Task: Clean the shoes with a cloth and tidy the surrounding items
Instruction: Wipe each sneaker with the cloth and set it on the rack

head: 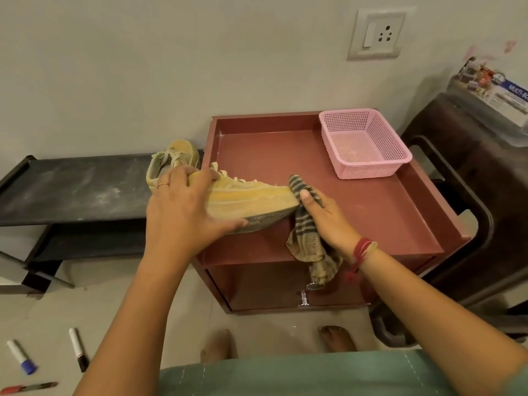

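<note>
my left hand (183,212) grips yellow shoe (251,200) by heel, fingers curled around it, above red cabinet (371,218) | my right hand (325,218) pinches striped cloth (307,241) against toe | 2nd shoe (171,160) on black rack (74,187)

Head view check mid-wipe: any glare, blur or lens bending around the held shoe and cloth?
Head view: light is soft and even, no glare on the held shoe or cloth, both fairly sharp; same view: wide-angle bending bows the black shelf at the left edge, and the feet at the bottom look smeared.
</note>
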Demonstrator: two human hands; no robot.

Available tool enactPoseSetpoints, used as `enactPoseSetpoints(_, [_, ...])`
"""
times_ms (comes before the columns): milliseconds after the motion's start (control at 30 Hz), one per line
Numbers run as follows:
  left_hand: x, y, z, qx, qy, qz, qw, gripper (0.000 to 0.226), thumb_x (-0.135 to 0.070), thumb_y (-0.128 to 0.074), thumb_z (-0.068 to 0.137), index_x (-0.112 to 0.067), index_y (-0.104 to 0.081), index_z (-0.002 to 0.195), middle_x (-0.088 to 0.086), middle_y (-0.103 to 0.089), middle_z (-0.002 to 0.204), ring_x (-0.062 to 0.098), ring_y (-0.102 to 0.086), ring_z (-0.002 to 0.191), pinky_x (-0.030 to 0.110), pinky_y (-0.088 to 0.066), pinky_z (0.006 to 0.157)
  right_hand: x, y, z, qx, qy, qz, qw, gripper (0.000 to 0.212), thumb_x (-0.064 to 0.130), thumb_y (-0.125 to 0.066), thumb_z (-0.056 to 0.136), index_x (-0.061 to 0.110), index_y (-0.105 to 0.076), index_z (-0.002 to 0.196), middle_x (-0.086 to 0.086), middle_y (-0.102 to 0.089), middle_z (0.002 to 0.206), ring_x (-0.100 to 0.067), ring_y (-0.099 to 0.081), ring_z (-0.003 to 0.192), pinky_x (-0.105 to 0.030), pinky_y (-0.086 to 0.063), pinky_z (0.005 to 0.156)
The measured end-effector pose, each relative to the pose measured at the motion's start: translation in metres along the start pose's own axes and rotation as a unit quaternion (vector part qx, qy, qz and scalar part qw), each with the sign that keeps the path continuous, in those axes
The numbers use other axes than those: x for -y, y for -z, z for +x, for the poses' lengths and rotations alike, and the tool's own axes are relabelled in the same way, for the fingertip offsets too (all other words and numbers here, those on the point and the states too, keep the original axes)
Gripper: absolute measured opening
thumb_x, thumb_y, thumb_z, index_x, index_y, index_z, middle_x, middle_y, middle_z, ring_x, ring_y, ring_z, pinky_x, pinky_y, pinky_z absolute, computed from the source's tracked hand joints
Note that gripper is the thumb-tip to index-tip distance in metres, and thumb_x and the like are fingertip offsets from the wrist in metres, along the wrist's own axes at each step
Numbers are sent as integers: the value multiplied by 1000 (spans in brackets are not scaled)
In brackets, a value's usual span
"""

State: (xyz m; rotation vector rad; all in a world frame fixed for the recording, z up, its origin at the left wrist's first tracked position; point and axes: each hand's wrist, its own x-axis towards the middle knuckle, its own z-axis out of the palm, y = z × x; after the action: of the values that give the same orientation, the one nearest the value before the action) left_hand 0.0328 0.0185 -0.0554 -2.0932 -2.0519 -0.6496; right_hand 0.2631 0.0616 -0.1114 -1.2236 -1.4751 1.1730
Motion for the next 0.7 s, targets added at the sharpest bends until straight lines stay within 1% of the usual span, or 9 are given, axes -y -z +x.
enactPoseSetpoints(67, [2,2,-1,-4,18,-26,1000,84,-71,-75,51,-25,-57,119,8,-52,123,30,-44,120,46,-48,79,7,6,2,-106,-25,58,992,25,34,-44,98,21,-61,109,-8,-66,112,-18,-64,98,-42,-50,95])
enactPoseSetpoints(133, [4,4,-2,-8,33,-44,998,84,-70,-75,52,-24,-57,120,7,-51,124,30,-42,122,48,-48,80,13,3,-3,-138,35,24,989,41,45,-44,93,19,-59,121,-4,-61,123,-20,-57,115,-48,-42,103])
enactPoseSetpoints(200, [4,4,-3,-4,20,-42,999,85,-71,-74,51,-24,-57,120,7,-51,124,30,-42,121,47,-48,80,12,-11,-15,-57,140,-97,984,50,49,-38,92,28,-45,137,6,-45,143,-13,-35,136,-45,-22,116])
enactPoseSetpoints(267, [3,3,-2,-4,-7,-31,999,85,-71,-74,50,-23,-57,119,8,-51,122,30,-44,118,45,-48,78,2,-23,-22,31,215,-234,948,45,50,-33,93,41,-37,137,15,-33,149,-9,-18,143,-42,-5,119])
enactPoseSetpoints(300, [2,2,-2,-6,-19,-26,999,85,-70,-76,50,-22,-58,118,9,-51,120,31,-46,116,44,-48,78,-5,-23,-19,39,209,-243,947,44,51,-33,93,42,-39,135,15,-32,150,-10,-17,144,-43,-4,119])
enactPoseSetpoints(367, [0,0,-4,-12,-31,-16,999,84,-67,-79,49,-21,-59,116,11,-52,119,33,-48,112,44,-48,77,-10,-19,-9,-11,110,-109,988,44,55,-37,90,39,-45,131,5,-41,146,-15,-27,140,-48,-17,117])
enactPoseSetpoints(433, [-1,0,-5,-17,-28,-11,999,84,-67,-78,48,-21,-59,116,11,-53,119,33,-48,112,44,-49,77,-5,-14,-7,-36,47,-34,998,42,52,-40,90,35,-48,127,0,-45,142,-16,-35,136,-48,-26,114])
enactPoseSetpoints(600, [3,3,-3,-22,-2,-40,999,84,-68,-77,50,-20,-58,116,10,-51,120,30,-44,115,43,-48,76,-3,-28,-33,35,242,-236,940,44,52,-30,95,48,-33,138,23,-20,152,-9,-3,146,-43,0,118])
enactPoseSetpoints(700, [-1,1,-4,-19,-19,-27,999,82,-65,-78,49,-20,-59,114,10,-52,117,31,-47,111,41,-47,74,-14,-22,-20,21,171,-182,968,41,59,-30,93,55,-32,134,20,-13,155,-4,3,145,-37,-2,119])
